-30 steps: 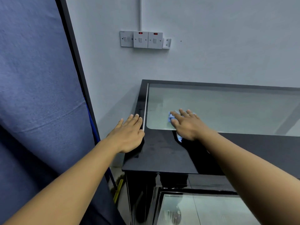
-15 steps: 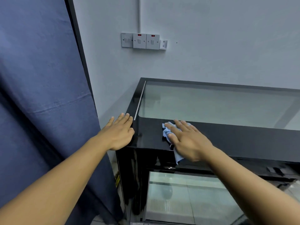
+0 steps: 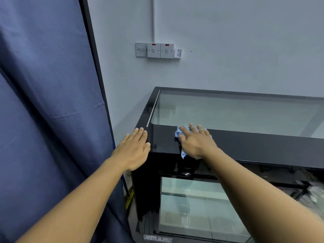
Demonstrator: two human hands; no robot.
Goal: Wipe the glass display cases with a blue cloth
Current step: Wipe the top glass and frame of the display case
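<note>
A black-framed glass display case (image 3: pixel 263 146) stands against the wall, with a glass top panel and a glass front. My right hand (image 3: pixel 197 142) lies flat, fingers straight, pressing a small light blue cloth (image 3: pixel 179 133) onto the black front strip of the case top, its fingertips at the edge of the glass. Most of the cloth is hidden under the hand; a corner hangs near the front edge. My left hand (image 3: pixel 134 149) rests flat with straight fingers on the top's near left corner.
A dark blue curtain (image 3: pixel 49 111) with a black frame hangs close on the left. Wall switches (image 3: pixel 157 50) sit above the case on the pale wall. A narrow gap of floor lies between curtain and case.
My right hand slid the cloth from the glass back onto the black front strip, then slightly forward again. My left hand shifted back to the corner. The view now shows more of the front.
</note>
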